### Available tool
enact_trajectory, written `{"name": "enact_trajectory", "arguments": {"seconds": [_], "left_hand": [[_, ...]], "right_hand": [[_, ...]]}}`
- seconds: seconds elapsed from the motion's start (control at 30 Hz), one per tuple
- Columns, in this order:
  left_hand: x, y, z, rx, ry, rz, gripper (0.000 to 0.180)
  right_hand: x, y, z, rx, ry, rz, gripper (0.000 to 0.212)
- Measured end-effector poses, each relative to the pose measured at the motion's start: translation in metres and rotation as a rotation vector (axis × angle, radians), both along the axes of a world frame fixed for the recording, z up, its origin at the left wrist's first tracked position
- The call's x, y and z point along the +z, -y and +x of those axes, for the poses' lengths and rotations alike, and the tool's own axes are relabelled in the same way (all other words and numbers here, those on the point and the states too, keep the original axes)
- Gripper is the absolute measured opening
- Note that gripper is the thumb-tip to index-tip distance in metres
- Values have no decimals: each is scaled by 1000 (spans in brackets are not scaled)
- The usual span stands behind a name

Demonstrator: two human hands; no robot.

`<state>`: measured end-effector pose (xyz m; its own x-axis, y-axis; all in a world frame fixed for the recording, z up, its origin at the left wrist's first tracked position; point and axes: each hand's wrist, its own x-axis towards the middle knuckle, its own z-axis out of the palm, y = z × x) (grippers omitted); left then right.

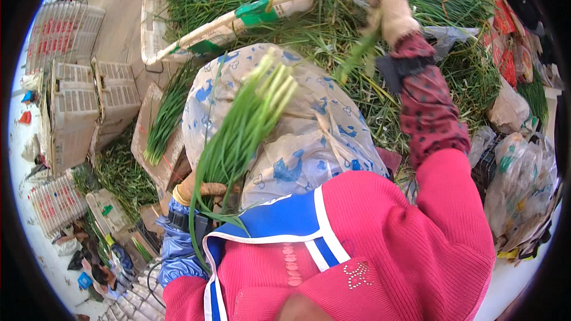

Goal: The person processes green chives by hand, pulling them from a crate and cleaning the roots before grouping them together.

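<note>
My left hand (201, 191), in a tan glove, is closed around the leafy lower part of a bunch of garlic chives (244, 125). The white stem ends point up and away over my lap, and long leaves droop past my wrist. Out at the upper right, my right hand (394, 16), in a pale glove, is closed on a few loose chive leaves (361, 54); they stick out above and below the fist and are blurred. A translucent plastic sheet with blue prints (291, 169) covers my lap beneath the bunch.
Ahead stands a white foam box (156, 27) full of chives, with a heap of chives (443, 0) at its right. Loose trimmings (321, 53) lie between. Another bunch (169, 116) rests on cardboard at left, near plastic crates (74, 113). Plastic bags (517, 178) sit at right.
</note>
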<state>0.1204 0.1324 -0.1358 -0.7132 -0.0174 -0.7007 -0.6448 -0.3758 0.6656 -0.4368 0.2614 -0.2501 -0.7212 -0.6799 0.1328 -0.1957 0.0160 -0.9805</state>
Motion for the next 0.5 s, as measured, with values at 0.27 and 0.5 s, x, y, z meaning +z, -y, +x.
{"name": "enact_trajectory", "arguments": {"seconds": [0.27, 0.5], "left_hand": [[-7, 0, -31, 237, -122, 9, 56], [-29, 7, -54, 128, -235, -41, 80]], "right_hand": [[64, -59, 90, 780, -652, 1697, 61], [91, 6, 171, 774, 604, -126, 50]]}}
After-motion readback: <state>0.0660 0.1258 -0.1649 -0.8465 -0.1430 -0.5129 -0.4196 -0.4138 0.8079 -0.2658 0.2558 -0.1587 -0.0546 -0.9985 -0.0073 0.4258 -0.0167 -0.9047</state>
